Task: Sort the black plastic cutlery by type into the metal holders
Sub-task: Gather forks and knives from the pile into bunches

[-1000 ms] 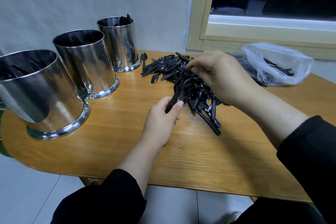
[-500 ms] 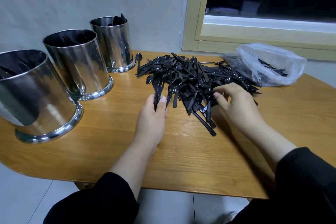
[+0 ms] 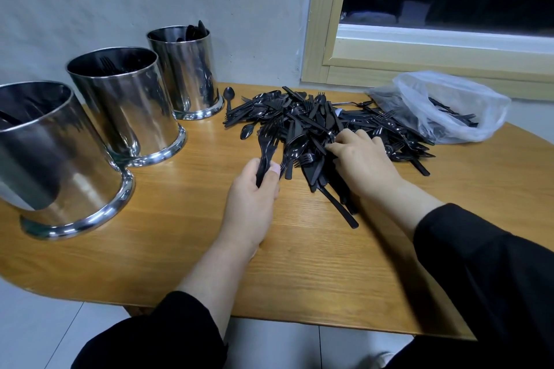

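Forks [image 3: 267,147] gripped by left hand [image 3: 254,198], handles hidden.

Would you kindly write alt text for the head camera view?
A left hand grips black forks while the right hand picks through a pile of black cutlery on a wooden table, beside three metal holders.

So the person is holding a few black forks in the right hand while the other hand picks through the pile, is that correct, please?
Not quite: the head view shows the black forks gripped in the left hand, not the right. It is the right hand that picks through the pile of cutlery on the table.
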`<state>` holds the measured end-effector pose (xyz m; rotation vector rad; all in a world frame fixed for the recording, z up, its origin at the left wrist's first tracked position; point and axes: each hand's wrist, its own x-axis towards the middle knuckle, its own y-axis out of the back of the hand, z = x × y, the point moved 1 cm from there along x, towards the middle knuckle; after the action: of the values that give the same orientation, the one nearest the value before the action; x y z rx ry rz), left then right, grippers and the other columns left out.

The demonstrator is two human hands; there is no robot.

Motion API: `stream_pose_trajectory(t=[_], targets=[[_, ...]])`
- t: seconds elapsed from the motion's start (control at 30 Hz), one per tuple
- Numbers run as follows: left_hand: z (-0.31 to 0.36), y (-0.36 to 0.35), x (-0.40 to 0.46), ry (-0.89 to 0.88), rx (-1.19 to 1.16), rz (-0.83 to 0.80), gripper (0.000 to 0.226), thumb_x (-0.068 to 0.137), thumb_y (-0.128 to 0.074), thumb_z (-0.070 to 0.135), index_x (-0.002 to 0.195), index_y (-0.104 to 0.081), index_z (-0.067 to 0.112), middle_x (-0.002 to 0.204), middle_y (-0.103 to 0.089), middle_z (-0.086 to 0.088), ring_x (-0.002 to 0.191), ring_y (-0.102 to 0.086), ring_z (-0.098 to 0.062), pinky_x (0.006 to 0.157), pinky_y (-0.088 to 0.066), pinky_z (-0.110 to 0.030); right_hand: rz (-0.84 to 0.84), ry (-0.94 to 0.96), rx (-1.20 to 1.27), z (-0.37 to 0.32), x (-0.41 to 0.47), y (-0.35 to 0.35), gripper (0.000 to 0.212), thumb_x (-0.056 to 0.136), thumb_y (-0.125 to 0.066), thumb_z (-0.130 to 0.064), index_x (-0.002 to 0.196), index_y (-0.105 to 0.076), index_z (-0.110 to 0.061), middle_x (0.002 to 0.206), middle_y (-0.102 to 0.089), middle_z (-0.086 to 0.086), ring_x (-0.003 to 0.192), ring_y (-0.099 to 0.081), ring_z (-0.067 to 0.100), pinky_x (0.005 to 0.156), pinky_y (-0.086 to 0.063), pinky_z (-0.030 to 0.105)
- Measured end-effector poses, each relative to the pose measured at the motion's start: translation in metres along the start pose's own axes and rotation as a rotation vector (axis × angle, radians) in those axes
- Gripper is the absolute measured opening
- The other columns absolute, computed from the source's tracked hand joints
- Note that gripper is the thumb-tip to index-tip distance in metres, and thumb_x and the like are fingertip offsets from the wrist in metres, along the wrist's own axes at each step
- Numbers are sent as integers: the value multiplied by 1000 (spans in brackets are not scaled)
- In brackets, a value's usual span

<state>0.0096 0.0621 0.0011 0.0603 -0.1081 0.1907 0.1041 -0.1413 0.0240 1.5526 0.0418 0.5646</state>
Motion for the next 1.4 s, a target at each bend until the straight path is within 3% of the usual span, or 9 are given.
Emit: stream_pose_trajectory(t=[0.23, 0.43, 0.6, 0.73, 0.9, 1.0, 1.13, 1.27, 1.4], targets=[[0, -1, 1, -5, 11, -6, 32, 107, -52, 41, 88, -54, 14, 68, -50, 1, 61, -39, -18, 55, -31, -36, 129, 82, 63, 6, -14, -1, 29, 89, -70, -5, 114, -75, -21, 108, -62, 1, 94, -49, 26, 73, -36, 38], [1, 0, 0, 1, 18, -7, 32, 106, -51, 41, 92, -57, 14, 69, -51, 0, 61, -40, -19, 58, -33, -38, 309, 158, 202, -3, -57, 16, 25, 92, -69, -11, 114, -76, -20, 83, -52, -1, 76, -44, 23, 65, -38, 40], [1, 0, -1, 10, 31, -2, 32, 106, -51, 42, 92, -57, 14, 70, -52, -1, 62, -39, -20, 59, -34, -39, 258, 134, 320, -7, -95, 13, 24, 93, -67, -23, 114, -75, -14, 98, -67, -2, 88, -60, 22, 75, -47, 41], [3, -1, -3, -1, 49, 1, 31, 106, -51, 39, 93, -57, 11, 70, -53, -1, 62, -41, -20, 59, -35, -39, 231, 22, 459, -9, -112, 12, 32, 92, -65, -34, 111, -75, -10, 98, -67, -2, 91, -59, 17, 85, -45, 25], [6, -5, -4, 25, 62, 23, 26, 107, -51, 35, 96, -60, 13, 69, -55, 1, 59, -42, -18, 55, -36, -35, 309, -135, 670, -4, -113, 14, 5, 90, -73, -9, 91, -77, -12, 86, -68, -6, 74, -61, 5, 71, -42, 10], [9, -14, -6, 118, -94, 74, 26, 106, -53, 34, 98, -58, 9, 71, -52, -1, 51, -36, -14, 46, -30, -29, 380, -213, 770, 0, -114, 16, 16, 86, -74, -3, 82, -74, -18, 82, -68, -13, 75, -61, 8, 69, -42, 13], [11, -38, -13, 206, -288, 117, 19, 106, -54, 31, 93, -57, 18, 73, -50, -2, 49, -31, -11, 43, -25, -26, 455, -267, 876, 6, -115, 18, 24, 86, -73, -1, 81, -70, -24, 81, -68, -13, 80, -62, 4, 75, -42, 13], [8, -50, -21, 171, -284, 136, 18, 106, -53, 27, 91, -57, 18, 72, -50, -2, 50, -33, -10, 44, -27, -25, 501, -261, 967, 8, -118, 19, 17, 88, -70, -8, 84, -72, -24, 81, -69, -10, 80, -63, 8, 75, -45, 16], [8, -47, -22, 138, -271, 116, 15, 106, -52, 25, 94, -57, 18, 71, -50, -1, 51, -32, -10, 46, -26, -27, 514, -205, 981, 5, -117, 21, 21, 88, -71, 1, 90, -75, -19, 86, -71, -5, 82, -65, 9, 78, -46, 17]])
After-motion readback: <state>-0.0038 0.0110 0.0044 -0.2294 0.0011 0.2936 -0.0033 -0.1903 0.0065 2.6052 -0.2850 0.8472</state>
